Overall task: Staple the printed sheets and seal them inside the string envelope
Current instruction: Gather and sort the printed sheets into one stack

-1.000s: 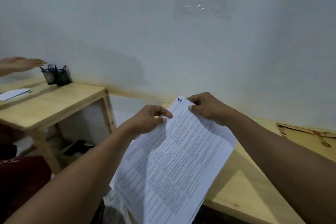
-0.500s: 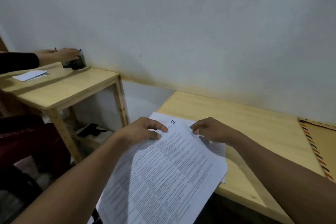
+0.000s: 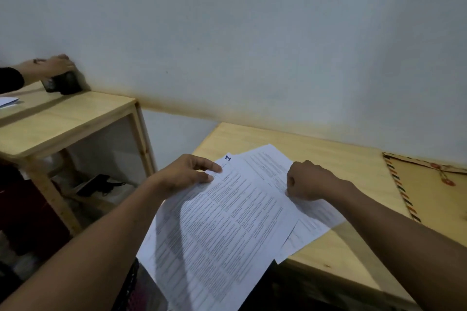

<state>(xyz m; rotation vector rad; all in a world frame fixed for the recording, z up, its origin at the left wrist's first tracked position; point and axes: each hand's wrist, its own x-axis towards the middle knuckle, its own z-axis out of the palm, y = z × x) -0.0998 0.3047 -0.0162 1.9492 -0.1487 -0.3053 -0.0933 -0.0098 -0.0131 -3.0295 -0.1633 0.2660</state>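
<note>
Lying fanned out on the near left corner of the wooden surface [image 3: 341, 159], the printed sheets [image 3: 227, 222] are seen with their lower ends hanging past the front edge. The top sheet, marked with a handwritten "1" at its upper corner, is pinched near that corner by the left hand [image 3: 187, 174], whose thumb and forefinger are closed on the paper's edge while the other fingers are curled loosely. A second sheet is exposed beneath and to the right, and on it the right hand [image 3: 307, 180] is pressed, curled almost into a fist; whether paper is gripped between its fingers cannot be told. The string envelope [image 3: 429, 197], brown with a striped border and a red string clasp, is laid flat at the right end of the same surface, well apart from the sheets. On a lower wooden table [image 3: 63, 118] to the left, a dark object [image 3: 63, 82] against the white wall [image 3: 227, 45] is covered by another person's hand [image 3: 54, 64], and a white paper [image 3: 8, 102] is seen at that table's far left edge.
</note>
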